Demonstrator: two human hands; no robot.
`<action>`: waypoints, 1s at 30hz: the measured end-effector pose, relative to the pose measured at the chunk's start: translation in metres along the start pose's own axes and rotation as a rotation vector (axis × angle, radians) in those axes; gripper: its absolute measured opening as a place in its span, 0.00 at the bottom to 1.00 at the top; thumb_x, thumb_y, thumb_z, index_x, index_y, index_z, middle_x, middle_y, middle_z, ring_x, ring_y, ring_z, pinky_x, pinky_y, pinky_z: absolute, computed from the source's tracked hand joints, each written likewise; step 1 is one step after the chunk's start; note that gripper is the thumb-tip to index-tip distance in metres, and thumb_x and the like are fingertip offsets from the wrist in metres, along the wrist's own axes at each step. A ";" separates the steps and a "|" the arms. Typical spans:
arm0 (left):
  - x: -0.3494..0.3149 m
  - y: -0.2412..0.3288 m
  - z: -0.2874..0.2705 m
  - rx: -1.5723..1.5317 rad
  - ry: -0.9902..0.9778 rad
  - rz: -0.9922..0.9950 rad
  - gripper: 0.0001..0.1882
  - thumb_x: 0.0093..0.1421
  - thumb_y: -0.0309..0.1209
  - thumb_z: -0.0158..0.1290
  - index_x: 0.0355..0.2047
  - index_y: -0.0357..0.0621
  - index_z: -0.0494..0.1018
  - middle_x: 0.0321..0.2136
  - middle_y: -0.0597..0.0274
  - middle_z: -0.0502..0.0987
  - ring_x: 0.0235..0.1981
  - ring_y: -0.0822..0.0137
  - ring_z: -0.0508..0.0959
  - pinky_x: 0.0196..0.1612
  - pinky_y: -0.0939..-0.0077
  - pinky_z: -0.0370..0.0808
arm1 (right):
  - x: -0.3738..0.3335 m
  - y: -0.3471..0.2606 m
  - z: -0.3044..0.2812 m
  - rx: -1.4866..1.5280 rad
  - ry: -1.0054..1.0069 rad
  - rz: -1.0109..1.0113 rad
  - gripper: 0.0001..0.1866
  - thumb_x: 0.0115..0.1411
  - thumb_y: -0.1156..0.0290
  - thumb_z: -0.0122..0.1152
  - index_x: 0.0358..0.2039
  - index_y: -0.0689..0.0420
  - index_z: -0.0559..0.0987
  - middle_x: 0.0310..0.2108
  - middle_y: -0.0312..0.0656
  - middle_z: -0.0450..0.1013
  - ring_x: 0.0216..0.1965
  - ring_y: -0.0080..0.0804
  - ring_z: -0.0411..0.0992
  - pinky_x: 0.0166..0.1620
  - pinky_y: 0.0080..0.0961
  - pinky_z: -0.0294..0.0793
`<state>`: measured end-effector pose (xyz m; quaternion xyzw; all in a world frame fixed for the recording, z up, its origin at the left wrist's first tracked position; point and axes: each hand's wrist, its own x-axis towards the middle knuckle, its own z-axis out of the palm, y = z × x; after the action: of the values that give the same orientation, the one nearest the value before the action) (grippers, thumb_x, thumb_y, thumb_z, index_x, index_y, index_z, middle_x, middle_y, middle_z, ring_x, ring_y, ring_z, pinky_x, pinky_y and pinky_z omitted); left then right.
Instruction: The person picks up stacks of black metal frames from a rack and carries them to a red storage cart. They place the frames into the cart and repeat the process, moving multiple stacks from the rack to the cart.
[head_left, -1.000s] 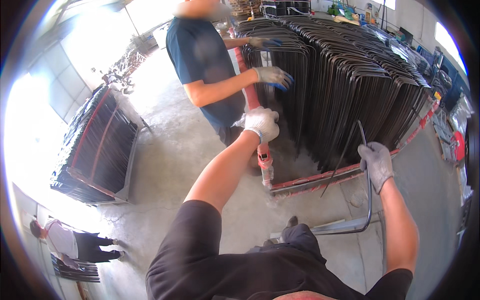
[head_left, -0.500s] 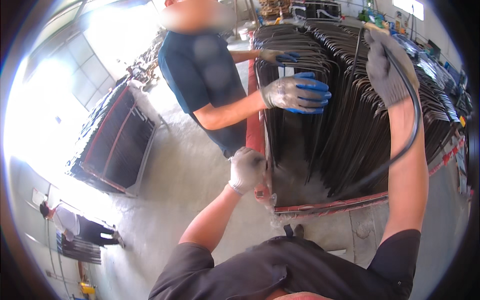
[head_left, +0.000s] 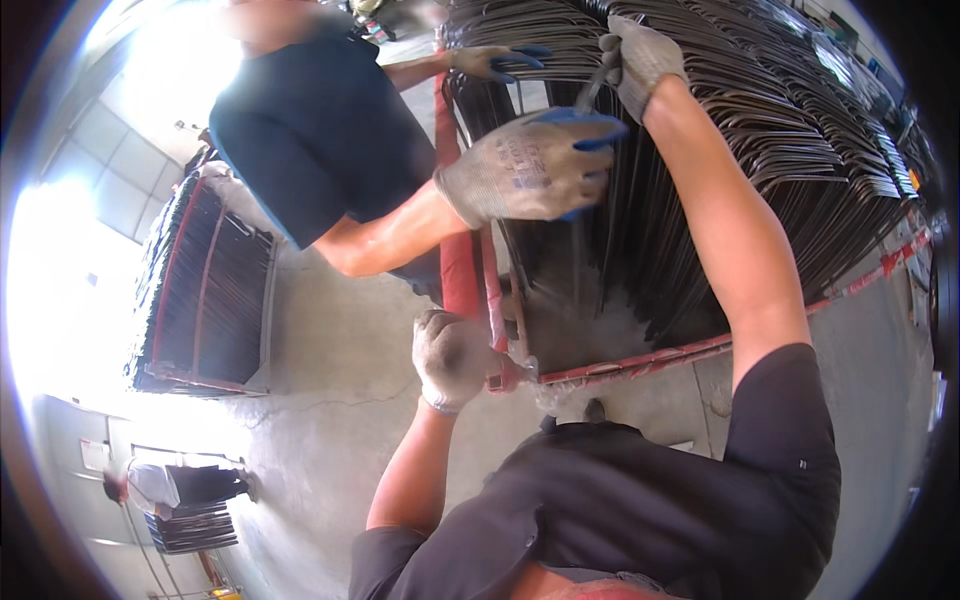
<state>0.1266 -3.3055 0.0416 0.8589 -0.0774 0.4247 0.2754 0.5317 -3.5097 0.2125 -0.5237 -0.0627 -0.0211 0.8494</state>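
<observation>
My right hand [head_left: 648, 68], in a grey-white glove, reaches over the front of a dense stack of bent dark metal rods [head_left: 760, 110]. Its fingers are curled round a bent rod [head_left: 597, 92], whose short visible length is blurred. Lower left, my gloved left hand [head_left: 450, 362] is closed beside a red-wrapped rail [head_left: 461, 275]; whatever it may hold is hidden. A co-worker's blue-and-grey gloved hand [head_left: 530, 168] is close below the rod in my right hand. The co-worker's other gloved hand [head_left: 497, 62] lies over the rods at the stack's left end.
The co-worker [head_left: 320, 130] stands left of the red-edged rack, whose front rail [head_left: 640, 362] runs before me. Another loaded rack [head_left: 210, 290] stands far left. Farther off, a person [head_left: 175, 487] is near more dark rods [head_left: 195, 527].
My right hand has moved left with the rod, which earlier curved down beside my forearm. My left hand has shifted left and slightly down in view. The co-worker's nearer hand appears closer and larger.
</observation>
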 end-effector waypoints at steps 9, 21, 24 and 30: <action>0.009 0.009 -0.005 0.106 -0.016 0.069 0.10 0.47 0.17 0.64 0.31 0.42 0.82 0.32 0.56 0.83 0.35 0.49 0.82 0.40 0.57 0.80 | 0.046 0.109 0.006 -0.110 0.103 -0.046 0.15 0.79 0.61 0.62 0.41 0.60 0.84 0.34 0.45 0.85 0.31 0.38 0.84 0.35 0.36 0.86; 0.007 0.010 0.002 0.158 0.010 -0.009 0.13 0.44 0.18 0.62 0.32 0.42 0.80 0.32 0.56 0.82 0.35 0.49 0.81 0.41 0.56 0.80 | 0.049 0.167 -0.027 0.212 0.050 0.129 0.08 0.76 0.67 0.69 0.48 0.53 0.79 0.36 0.38 0.83 0.39 0.34 0.83 0.50 0.37 0.87; 0.000 0.008 0.004 0.168 0.029 -0.086 0.12 0.46 0.16 0.60 0.32 0.42 0.80 0.32 0.56 0.82 0.35 0.49 0.81 0.41 0.57 0.80 | 0.055 0.175 -0.027 0.231 0.126 0.122 0.11 0.72 0.69 0.75 0.48 0.52 0.79 0.37 0.39 0.83 0.38 0.32 0.83 0.48 0.40 0.88; -0.001 0.013 0.007 0.204 0.023 -0.148 0.10 0.47 0.18 0.60 0.32 0.42 0.79 0.32 0.55 0.82 0.36 0.48 0.81 0.42 0.56 0.80 | 0.048 0.146 0.011 0.449 0.071 0.163 0.14 0.72 0.71 0.73 0.54 0.55 0.79 0.50 0.43 0.83 0.45 0.36 0.84 0.51 0.43 0.89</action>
<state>0.1259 -3.3197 0.0427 0.8810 0.0329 0.4188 0.2177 0.5931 -3.4322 0.0941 -0.3239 0.0066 0.0438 0.9450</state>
